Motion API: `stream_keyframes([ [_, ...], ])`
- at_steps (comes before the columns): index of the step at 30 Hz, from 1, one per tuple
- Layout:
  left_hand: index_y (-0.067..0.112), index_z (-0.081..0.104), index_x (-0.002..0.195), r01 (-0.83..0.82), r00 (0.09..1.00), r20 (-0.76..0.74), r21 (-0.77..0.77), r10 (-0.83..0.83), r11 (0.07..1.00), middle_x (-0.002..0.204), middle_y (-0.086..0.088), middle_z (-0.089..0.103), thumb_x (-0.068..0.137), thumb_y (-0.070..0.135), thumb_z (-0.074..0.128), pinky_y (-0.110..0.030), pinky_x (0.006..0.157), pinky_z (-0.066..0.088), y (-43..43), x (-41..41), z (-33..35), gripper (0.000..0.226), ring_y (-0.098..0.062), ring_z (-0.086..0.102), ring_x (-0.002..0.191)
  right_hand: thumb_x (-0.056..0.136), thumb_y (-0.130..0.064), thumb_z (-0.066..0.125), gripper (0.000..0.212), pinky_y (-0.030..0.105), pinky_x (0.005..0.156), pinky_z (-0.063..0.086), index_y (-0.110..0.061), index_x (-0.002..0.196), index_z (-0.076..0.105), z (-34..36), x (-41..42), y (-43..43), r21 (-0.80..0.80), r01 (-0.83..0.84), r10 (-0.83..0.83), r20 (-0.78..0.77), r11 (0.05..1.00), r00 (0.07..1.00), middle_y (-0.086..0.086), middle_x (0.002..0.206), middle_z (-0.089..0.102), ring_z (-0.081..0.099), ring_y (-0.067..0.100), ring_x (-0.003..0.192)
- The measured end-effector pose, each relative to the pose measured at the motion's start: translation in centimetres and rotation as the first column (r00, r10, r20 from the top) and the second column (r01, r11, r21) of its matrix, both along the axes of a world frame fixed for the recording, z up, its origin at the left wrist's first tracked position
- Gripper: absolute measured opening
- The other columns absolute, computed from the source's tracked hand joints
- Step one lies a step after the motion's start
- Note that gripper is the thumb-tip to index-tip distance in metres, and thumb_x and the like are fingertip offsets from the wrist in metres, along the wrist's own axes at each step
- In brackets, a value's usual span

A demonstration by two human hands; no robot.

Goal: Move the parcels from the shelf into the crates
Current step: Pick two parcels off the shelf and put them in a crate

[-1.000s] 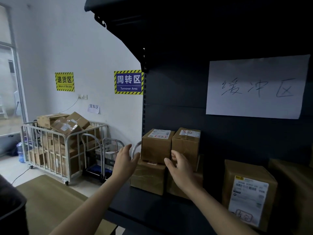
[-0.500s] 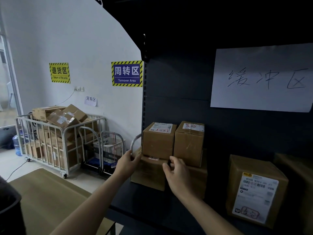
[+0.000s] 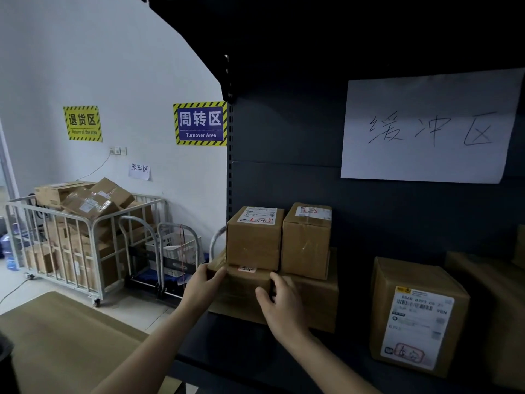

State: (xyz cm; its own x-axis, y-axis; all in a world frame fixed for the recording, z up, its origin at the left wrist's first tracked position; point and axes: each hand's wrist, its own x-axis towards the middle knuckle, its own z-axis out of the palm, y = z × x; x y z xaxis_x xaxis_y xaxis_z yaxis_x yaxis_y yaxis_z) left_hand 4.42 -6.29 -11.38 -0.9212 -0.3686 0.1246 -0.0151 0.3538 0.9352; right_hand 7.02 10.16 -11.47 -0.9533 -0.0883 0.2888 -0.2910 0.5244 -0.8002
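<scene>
Cardboard parcels stand on a dark shelf (image 3: 241, 345). Two small boxes sit on top of two wider ones: the upper left box (image 3: 254, 237) and the upper right box (image 3: 306, 240). My left hand (image 3: 202, 288) grips the left end of the lower left box (image 3: 241, 291), thumb on its top corner. My right hand (image 3: 279, 305) holds that box's right edge, fingers curled into the gap beside the lower right box (image 3: 318, 302). A larger labelled parcel (image 3: 417, 317) stands further right.
A metal cage trolley (image 3: 56, 245) full of cardboard boxes stands at the left by the wall, with hand carts and a white basket (image 3: 173, 248) beside it. A brown mat (image 3: 62, 342) covers the floor. A handwritten paper sign (image 3: 431, 126) hangs on the shelf back.
Both hands dropped from the upper left box to the lower left box and closed on its two ends. The camera moved closer and tilted up slightly.
</scene>
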Motion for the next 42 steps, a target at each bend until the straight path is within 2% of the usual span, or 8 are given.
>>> stream_keyframes([
  [7, 0.011, 0.053, 0.104, -0.002, 1.0, -0.008, -0.022, 0.002, 1.0, 0.098, -0.009, 0.06, 0.089, 0.029, 0.057, -0.027, 0.063, 0.042, -0.3, 1.5, 0.3, 0.024, -0.015, 0.054, 0.08, 0.095, -0.034, 0.046, 0.052, 0.028, 0.107, 0.038, -0.013, 0.142, 0.034, 0.0, 1.6, 0.3, 0.002, -0.025, 0.025, -0.036, 1.0, 0.999, 0.0, 0.14, 0.035, 0.04, 0.012, 0.127],
  [15, 0.005, 0.048, 0.131, -0.06, 0.986, -0.157, -0.056, 0.05, 0.997, 0.131, -0.014, 0.054, 0.098, 0.038, 0.036, -0.034, 0.094, 0.036, 0.5, 1.0, 4.3, 0.048, -0.027, 0.049, 0.12, 0.095, -0.031, 0.048, 0.048, 0.029, 0.104, 0.039, -0.011, 0.138, 0.04, 4.4, -0.3, 1.0, -0.091, 0.059, -0.068, -0.102, 0.994, 0.992, 0.003, 0.137, 0.042, 0.045, 0.015, 0.124],
  [20, 0.012, 0.053, 0.128, 0.116, 0.983, -0.157, 0.113, -0.097, 0.987, 0.129, -0.011, 0.057, 0.095, 0.051, 0.032, -0.038, 0.104, 0.039, 1.9, 0.1, 5.9, 0.055, -0.025, 0.052, 0.118, 0.095, -0.031, 0.048, 0.055, 0.03, 0.108, 0.03, -0.011, 0.143, 0.032, 5.2, -0.7, 0.5, -0.096, 0.005, -0.007, -0.023, 0.995, 1.0, 0.005, 0.141, 0.039, 0.037, 0.019, 0.131],
  [22, 0.016, 0.052, 0.128, 0.119, 0.979, -0.182, 0.175, -0.087, 0.977, 0.124, -0.006, 0.058, 0.096, 0.049, 0.034, -0.039, 0.1, 0.043, 2.3, 0.3, 5.9, 0.05, -0.022, 0.053, 0.112, 0.095, -0.03, 0.048, 0.055, 0.03, 0.109, 0.03, -0.013, 0.144, 0.03, 5.1, -0.6, 0.3, -0.103, -0.007, 0.005, -0.021, 0.995, 1.0, 0.005, 0.142, 0.039, 0.036, 0.018, 0.132],
  [27, 0.011, 0.051, 0.124, 0.084, 0.908, -0.419, 0.193, 0.005, 0.978, 0.112, -0.005, 0.058, 0.097, 0.032, 0.042, -0.021, 0.069, 0.043, 2.8, 1.7, 8.1, 0.035, -0.02, 0.055, 0.103, 0.093, -0.029, 0.05, 0.05, 0.037, 0.107, 0.038, -0.017, 0.141, 0.038, 7.0, 0.6, -0.4, -0.157, -0.067, 0.041, -0.167, 0.985, 0.985, 0.001, 0.137, 0.041, 0.043, 0.016, 0.127],
  [33, 0.016, 0.047, 0.126, 0.174, 0.841, -0.536, 0.131, -0.077, 0.976, 0.121, -0.006, 0.059, 0.092, 0.029, 0.051, -0.043, 0.097, 0.046, 5.5, 1.1, 12.3, 0.036, -0.022, 0.055, 0.112, 0.095, -0.03, 0.046, 0.045, 0.029, 0.096, 0.045, -0.02, 0.139, 0.039, 12.2, 1.1, 2.3, -0.19, -0.017, -0.054, -0.362, 0.982, 0.93, -0.001, 0.134, 0.041, 0.046, 0.011, 0.119],
  [39, 0.018, 0.042, 0.134, 0.243, 0.849, -0.493, 0.045, -0.19, 0.969, 0.122, -0.001, 0.057, 0.094, 0.022, 0.05, -0.031, 0.092, 0.046, 9.7, -1.1, 12.5, 0.041, -0.017, 0.054, 0.112, 0.097, -0.03, 0.043, 0.043, 0.018, 0.082, 0.039, -0.021, 0.139, 0.038, 13.2, 0.3, 6.6, -0.192, 0.071, -0.126, -0.294, 0.979, 0.947, 0.004, 0.135, 0.041, 0.044, 0.007, 0.106],
  [42, 0.018, 0.041, 0.134, 0.254, 0.854, -0.475, 0.025, -0.212, 0.967, 0.121, 0.001, 0.056, 0.094, 0.021, 0.051, -0.027, 0.089, 0.044, 10.7, -1.9, 12.3, 0.041, -0.013, 0.053, 0.107, 0.098, -0.029, 0.042, 0.048, 0.021, 0.088, 0.034, -0.019, 0.143, 0.032, 13.0, -0.4, 7.6, -0.186, 0.113, -0.155, -0.232, 0.976, 0.96, 0.005, 0.141, 0.038, 0.045, 0.014, 0.12],
])
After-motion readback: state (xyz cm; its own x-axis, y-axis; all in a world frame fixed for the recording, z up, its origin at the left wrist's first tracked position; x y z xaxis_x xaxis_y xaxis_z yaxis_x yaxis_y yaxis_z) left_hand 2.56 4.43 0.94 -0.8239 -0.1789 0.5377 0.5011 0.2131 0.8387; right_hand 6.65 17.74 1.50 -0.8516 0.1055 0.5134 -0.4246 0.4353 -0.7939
